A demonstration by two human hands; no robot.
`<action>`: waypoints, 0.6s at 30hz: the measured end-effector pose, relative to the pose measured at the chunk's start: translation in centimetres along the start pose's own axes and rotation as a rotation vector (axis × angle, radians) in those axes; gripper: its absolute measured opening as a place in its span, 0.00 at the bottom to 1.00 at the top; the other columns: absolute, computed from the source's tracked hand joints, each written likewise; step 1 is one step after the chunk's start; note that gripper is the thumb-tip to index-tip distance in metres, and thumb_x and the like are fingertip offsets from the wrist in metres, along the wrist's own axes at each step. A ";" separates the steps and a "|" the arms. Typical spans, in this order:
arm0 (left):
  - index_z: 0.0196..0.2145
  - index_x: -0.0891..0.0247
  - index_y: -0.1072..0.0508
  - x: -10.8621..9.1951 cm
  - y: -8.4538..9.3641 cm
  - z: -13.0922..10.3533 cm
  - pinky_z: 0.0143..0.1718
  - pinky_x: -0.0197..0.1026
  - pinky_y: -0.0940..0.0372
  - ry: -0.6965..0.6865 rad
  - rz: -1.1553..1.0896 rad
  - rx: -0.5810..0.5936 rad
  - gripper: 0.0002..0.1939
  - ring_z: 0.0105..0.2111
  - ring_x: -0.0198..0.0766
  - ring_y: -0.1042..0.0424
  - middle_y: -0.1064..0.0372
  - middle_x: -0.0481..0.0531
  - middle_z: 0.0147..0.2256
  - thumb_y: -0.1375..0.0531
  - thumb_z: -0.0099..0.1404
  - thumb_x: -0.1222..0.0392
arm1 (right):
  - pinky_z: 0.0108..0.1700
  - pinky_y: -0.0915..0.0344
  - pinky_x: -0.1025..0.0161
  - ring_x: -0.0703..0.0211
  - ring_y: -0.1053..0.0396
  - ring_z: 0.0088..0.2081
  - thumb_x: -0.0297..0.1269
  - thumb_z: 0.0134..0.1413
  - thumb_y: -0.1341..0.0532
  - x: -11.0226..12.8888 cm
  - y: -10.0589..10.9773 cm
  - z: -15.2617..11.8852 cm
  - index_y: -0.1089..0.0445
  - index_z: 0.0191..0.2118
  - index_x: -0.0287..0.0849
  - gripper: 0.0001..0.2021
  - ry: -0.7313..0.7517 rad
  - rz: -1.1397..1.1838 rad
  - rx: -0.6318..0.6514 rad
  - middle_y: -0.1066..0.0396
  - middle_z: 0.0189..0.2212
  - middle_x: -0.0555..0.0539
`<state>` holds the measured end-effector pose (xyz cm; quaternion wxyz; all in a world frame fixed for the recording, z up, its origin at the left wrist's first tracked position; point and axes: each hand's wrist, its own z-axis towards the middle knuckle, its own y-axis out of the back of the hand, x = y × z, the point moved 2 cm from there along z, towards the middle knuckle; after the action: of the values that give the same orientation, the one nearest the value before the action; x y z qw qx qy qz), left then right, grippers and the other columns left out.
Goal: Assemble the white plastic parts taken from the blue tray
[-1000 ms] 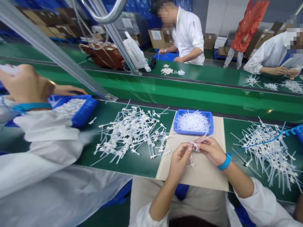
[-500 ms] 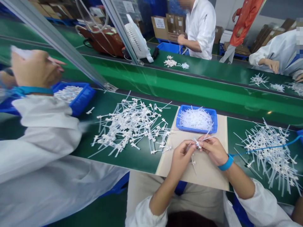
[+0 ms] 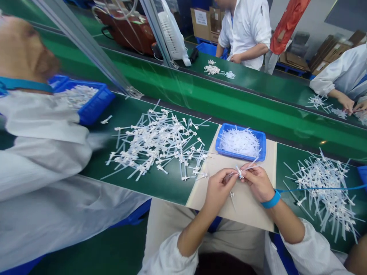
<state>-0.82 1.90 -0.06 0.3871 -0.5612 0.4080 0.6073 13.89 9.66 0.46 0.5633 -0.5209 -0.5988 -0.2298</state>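
Both my hands meet above a beige board. My left hand is closed, its thumb and fingers pinching one side of a small white plastic connector with thin translucent tubes. On the other side my right hand, wearing a blue wrist strap, grips the same piece; a tube sticks out past its fingers. The fingertips partly hide the joint. Beneath my hands, a similar white connector with tube lies on the board. Just beyond stands a blue tray full of short translucent tubes.
A big pile of tubed connectors lies to the left, another pile to the right. A co-worker's sleeve and hand fill the far left beside a blue bin. A blue cord crosses the right pile. Co-workers sit opposite.
The view has shifted slightly. My hands keep nearly the same grip on the connector. The co-worker's blurred hand at left has moved further left.
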 end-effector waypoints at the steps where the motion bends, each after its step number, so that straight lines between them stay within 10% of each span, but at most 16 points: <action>1: 0.38 0.61 0.17 0.0 0.0 0.0 0.35 0.37 0.30 -0.023 0.019 -0.015 0.06 0.33 0.39 0.22 0.17 0.51 0.35 0.35 0.69 0.58 | 0.34 0.33 0.63 0.61 0.29 0.30 0.46 0.44 0.18 0.0 0.0 0.0 0.19 0.33 0.44 0.16 0.001 0.002 -0.003 0.23 0.30 0.49; 18: 0.37 0.58 0.13 -0.2 0.2 -0.2 0.37 0.40 0.24 -0.076 0.019 -0.054 0.07 0.37 0.44 0.16 0.15 0.52 0.36 0.34 0.69 0.58 | 0.41 0.28 0.57 0.55 0.26 0.33 0.45 0.51 0.21 -1.2 0.9 -0.4 0.19 0.35 0.46 0.12 0.112 -0.156 -0.040 0.21 0.31 0.49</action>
<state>-0.90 1.62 0.18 0.3812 -0.5441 0.3819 0.6425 14.61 9.19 -0.82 0.5658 -0.4699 -0.6005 -0.3136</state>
